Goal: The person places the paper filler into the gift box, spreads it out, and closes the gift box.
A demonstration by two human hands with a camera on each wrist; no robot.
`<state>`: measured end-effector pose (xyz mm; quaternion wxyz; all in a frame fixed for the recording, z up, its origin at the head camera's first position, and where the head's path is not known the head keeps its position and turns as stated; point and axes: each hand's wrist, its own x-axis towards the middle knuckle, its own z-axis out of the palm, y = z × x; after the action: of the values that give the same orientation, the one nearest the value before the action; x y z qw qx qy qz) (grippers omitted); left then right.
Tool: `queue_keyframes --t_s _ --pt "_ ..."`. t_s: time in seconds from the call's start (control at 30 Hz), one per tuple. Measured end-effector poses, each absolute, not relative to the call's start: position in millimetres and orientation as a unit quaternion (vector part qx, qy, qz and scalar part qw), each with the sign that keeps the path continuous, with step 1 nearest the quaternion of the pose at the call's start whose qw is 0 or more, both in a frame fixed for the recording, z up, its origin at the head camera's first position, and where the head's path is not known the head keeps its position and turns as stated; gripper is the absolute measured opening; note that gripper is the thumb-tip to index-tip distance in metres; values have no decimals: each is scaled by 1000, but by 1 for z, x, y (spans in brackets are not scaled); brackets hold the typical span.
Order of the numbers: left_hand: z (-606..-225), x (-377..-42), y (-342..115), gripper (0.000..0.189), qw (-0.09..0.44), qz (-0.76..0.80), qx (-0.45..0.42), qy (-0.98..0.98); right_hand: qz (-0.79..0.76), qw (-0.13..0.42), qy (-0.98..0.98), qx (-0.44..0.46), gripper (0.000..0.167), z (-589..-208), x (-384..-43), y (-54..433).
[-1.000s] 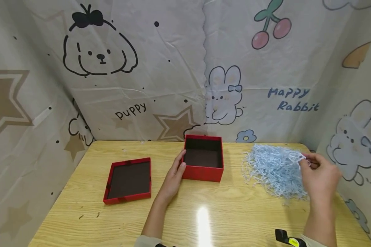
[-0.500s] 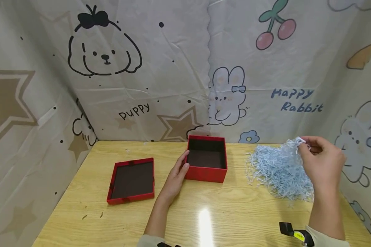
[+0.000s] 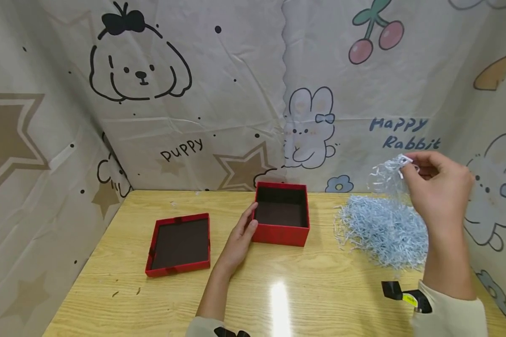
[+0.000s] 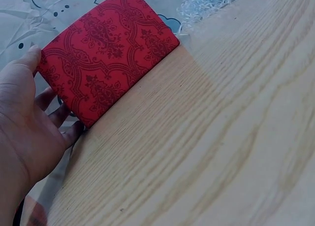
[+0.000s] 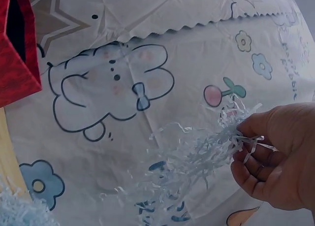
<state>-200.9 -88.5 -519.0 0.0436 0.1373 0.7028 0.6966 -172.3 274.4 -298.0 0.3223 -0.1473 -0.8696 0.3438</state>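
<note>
My right hand (image 3: 440, 192) pinches a clump of pale blue shredded paper (image 5: 197, 147) between thumb and fingers, raised above the table; loose strands trail from it. Below lies a larger pile of the same shredded paper (image 3: 379, 234). The fingers and thumb of my left hand (image 3: 239, 238) rest against the left side of a red box (image 3: 280, 236). It is open-topped with a dark interior, and its patterned outer wall shows in the left wrist view. How far the left fingers reach along that side is partly hidden.
To the left of the box lies a shallow red lid (image 3: 179, 245), dark inside face up. A cloth backdrop (image 3: 236, 70) with cartoon prints rises behind and beside the wooden table (image 3: 320, 295). Small dark scraps (image 3: 115, 294) lie near the lid.
My right hand has lifted a clump of shredded paper up from the pile, and strands now hang clear of it. The left hand has stayed at the box, which has not moved on the table.
</note>
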Motion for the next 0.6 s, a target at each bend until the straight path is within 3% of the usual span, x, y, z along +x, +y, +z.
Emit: queue_keyframes --t_s 0.4,0.6 --pt "-516 -206 -81 59 47 691 147 706 387 368 -844 -45 20 -265 -189 248" --pt "-519 -203 -84 57 41 690 136 710 428 350 -833 3 15 -260 -197 218"
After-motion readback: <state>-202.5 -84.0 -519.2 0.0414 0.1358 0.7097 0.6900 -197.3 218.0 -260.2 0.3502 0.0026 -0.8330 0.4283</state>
